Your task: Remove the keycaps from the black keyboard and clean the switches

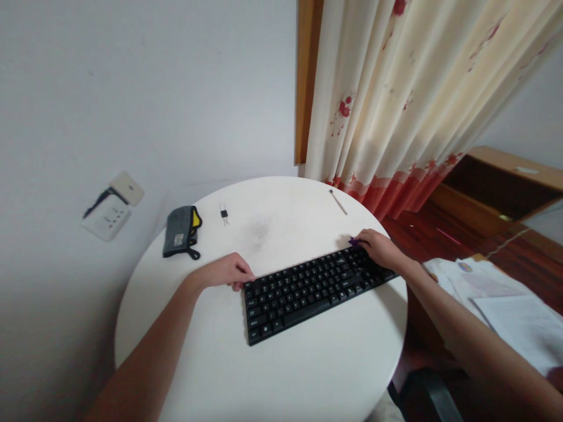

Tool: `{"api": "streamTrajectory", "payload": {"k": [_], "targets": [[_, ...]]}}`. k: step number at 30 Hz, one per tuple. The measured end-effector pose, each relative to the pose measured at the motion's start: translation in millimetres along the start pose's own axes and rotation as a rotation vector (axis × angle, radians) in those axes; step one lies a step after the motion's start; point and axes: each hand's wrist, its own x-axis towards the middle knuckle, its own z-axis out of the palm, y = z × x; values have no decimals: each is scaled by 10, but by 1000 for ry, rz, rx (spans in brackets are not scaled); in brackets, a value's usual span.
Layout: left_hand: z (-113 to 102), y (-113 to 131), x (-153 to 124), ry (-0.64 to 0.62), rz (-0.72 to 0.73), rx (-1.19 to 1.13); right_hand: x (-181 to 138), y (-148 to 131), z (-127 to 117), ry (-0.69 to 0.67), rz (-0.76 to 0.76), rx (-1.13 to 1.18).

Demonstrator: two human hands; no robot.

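A black keyboard [303,290] lies at a slant on a round white table [281,375]. At its upper left corner, my left hand [231,271] is closed, thumb and fingertips pinching the edge. My right hand [378,247] reaches over the number-key end, with its fingers closed on a small purple thing [353,241] at the keyboard's far edge. Most of that purple thing is hidden by the fingers, so I cannot tell its kind. Several keys at the right end are covered by the hand and wrist.
On the table's left lies a folded grey cloth [178,231] with a yellow inside, beside a black binder clip [224,214]. A thin toothbrush-like stick [338,203] lies at the back right. A wall, a curtain [373,117], papers [514,310] and a chair part [433,398] surround the table.
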Motion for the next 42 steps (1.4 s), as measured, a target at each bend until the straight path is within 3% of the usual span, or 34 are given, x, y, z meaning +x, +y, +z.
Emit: {"api": "streamTrajectory", "payload": {"k": [3,5,10,16,20,26,42], "targets": [[3,1,3,5,-8,1,-61,112,-21,77,90,-37],[4,6,3,1,-7,4,-113,27,14,135,95,0],[3,15,1,-3,-9,-4,-199,-312,139,74,-88,67],[0,5,7,2,-14,0,-181,-154,31,92,-13,7],[-2,0,6,0,-2,-3,-143,-184,22,141,-58,17],[0,-1,1,-6,8,-2,-83,-291,93,60,-212,-8],[12,35,-4,0,-16,3,-48,-167,-2,-28,-353,-49]]}}
